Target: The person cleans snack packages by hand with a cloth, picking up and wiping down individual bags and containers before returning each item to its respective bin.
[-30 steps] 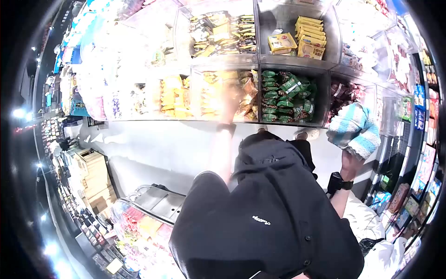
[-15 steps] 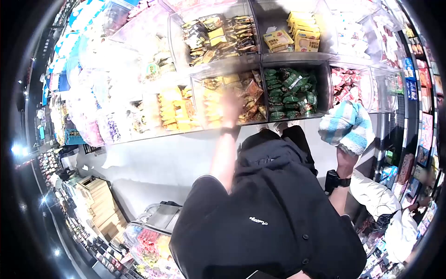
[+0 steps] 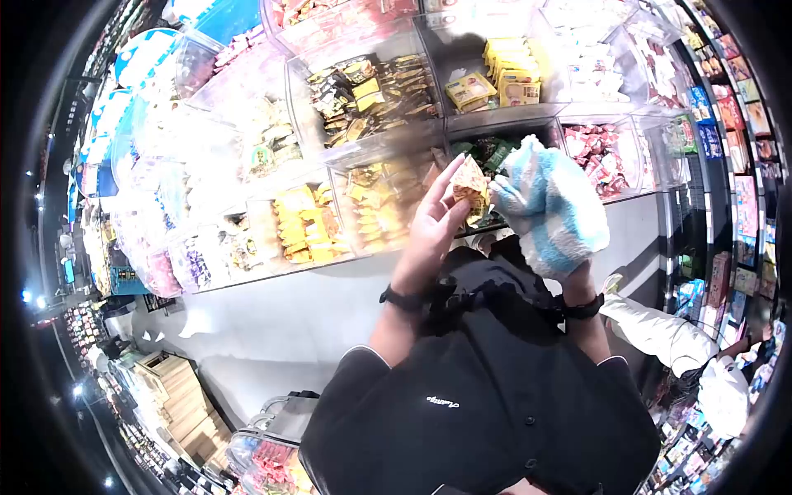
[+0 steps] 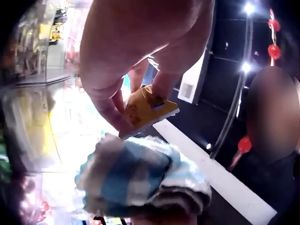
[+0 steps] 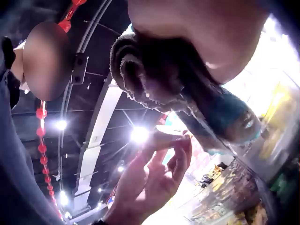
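Observation:
My left hand (image 3: 431,227) pinches a small yellow-orange snack packet (image 3: 469,181) between thumb and fingers, above the front row of bins. In the left wrist view the packet (image 4: 147,108) is tilted, with its flat pale edge turned down. Close beside it, my right hand (image 5: 201,33) holds a bunched blue-and-white striped fluffy towel (image 3: 551,206). The towel covers most of that hand in the head view. Towel and packet are side by side, and the towel (image 4: 136,176) lies just below the packet in the left wrist view.
Clear-walled bins of wrapped snacks stand in rows ahead: yellow packets (image 3: 305,221), dark packets (image 3: 351,95), yellow packs (image 3: 518,74) and red packets (image 3: 596,153). Green packets are partly behind the towel. A wooden crate stack (image 3: 186,396) stands behind left. A person in white (image 3: 660,334) is at the right.
My left hand has come up from the yellow snack bin and now holds a packet. My right hand has brought the towel leftward, close to the left hand.

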A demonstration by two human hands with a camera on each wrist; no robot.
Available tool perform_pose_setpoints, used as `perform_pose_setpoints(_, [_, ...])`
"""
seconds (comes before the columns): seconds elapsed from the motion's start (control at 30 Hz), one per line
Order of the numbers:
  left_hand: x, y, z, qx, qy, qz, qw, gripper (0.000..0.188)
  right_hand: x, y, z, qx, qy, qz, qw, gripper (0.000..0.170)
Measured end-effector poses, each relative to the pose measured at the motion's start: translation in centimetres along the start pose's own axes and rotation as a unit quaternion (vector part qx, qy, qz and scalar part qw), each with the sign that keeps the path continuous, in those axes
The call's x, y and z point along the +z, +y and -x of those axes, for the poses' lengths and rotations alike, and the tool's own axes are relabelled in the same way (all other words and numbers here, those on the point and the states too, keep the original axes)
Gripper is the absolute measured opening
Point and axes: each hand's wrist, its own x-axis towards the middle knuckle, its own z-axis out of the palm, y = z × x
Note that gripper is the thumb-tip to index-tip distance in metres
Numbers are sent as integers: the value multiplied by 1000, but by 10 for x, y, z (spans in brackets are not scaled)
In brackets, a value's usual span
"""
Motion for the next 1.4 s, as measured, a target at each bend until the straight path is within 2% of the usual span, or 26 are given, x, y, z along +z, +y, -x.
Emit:
perform_pose_setpoints(0.07, [15,0,1,35,9,-80,996,60,34,-5,-12,-21,-60,28,998,66])
perform_pose_setpoints(0.1, [17,-10,-2,85,4,-121,989,58,42,-8,-14,-31,-90,43,995,65])
perform_pose_setpoints(0.13, [15,-21,-4,93,5,-131,987,54,39,1,-11,9,-86,72,994,66])
perform_pose_setpoints(0.17, [24,-19,0,46,15,-143,989,53,45,5,-9,38,-72,63,995,62])
perform_pose_setpoints(0.2, [26,-22,-1,86,-4,-180,980,55,52,-2,-14,13,-111,85,990,61])
perform_pose_setpoints(0.23, [28,-25,-3,125,-23,-217,968,57,53,-1,-16,-1,-113,79,990,56])
perform_pose_setpoints(0.27, [33,-25,-2,83,-48,-157,983,64,53,0,-19,-15,-116,72,991,52])
perform_pose_setpoints(0.3, [34,-21,-2,82,-69,-207,972,72,49,4,-22,-49,-112,86,989,46])
perform_pose_setpoints(0.33, [35,-23,-3,108,-75,-264,956,75,47,1,-23,-14,-85,90,992,44])
perform_pose_setpoints(0.4, [35,-30,-4,180,-81,-369,908,77,46,-3,-26,-30,-71,92,993,43])
perform_pose_setpoints(0.57, [46,-31,-9,181,-32,-365,913,64,52,-22,-26,-78,-73,185,977,43])
perform_pose_setpoints(0.67, [53,-30,-14,212,5,-314,925,55,39,-13,-13,-36,-46,161,985,45])
perform_pose_setpoints(0.73, [39,-42,-18,225,38,-326,917,52,32,-8,-6,-92,-29,237,967,54])
perform_pose_setpoints(0.8, [48,-30,-14,189,57,-313,929,37,29,-11,-4,-127,-37,231,964,57])
perform_pose_setpoints(0.83, [41,-39,-17,149,53,-210,965,32,28,-11,-3,-144,-41,228,962,58])
perform_pose_setpoints(0.87, [41,-37,-19,150,31,-194,969,29,26,-12,0,-142,-34,198,969,62])
perform_pose_setpoints(0.97, [47,-22,-17,88,39,-136,986,26,22,-13,3,-136,-15,108,985,74])
perform_pose_setpoints(1.07, [50,-13,-19,80,42,-36,995,31,22,-32,-4,-155,32,302,940,65])
perform_pose_setpoints(1.13, [47,-10,-21,66,20,25,997,38,18,-36,-2,-153,31,369,916,60])
perform_pose_setpoints(1.17, [49,-10,-19,77,19,-20,997,40,17,-37,-2,-150,24,376,914,59])
perform_pose_setpoints(1.23, [52,-9,-17,75,13,-99,992,46,11,-31,3,-104,40,287,951,58])
perform_pose_setpoints(1.27, [52,-9,-17,63,8,-133,989,51,9,-22,5,-61,62,186,979,57])
perform_pose_setpoints(1.37, [56,-13,-17,75,19,-169,983,44,6,-8,2,-90,58,191,976,50])
perform_pose_setpoints(1.4, [51,-16,-16,74,10,-166,983,40,8,-9,3,-58,70,139,986,49])
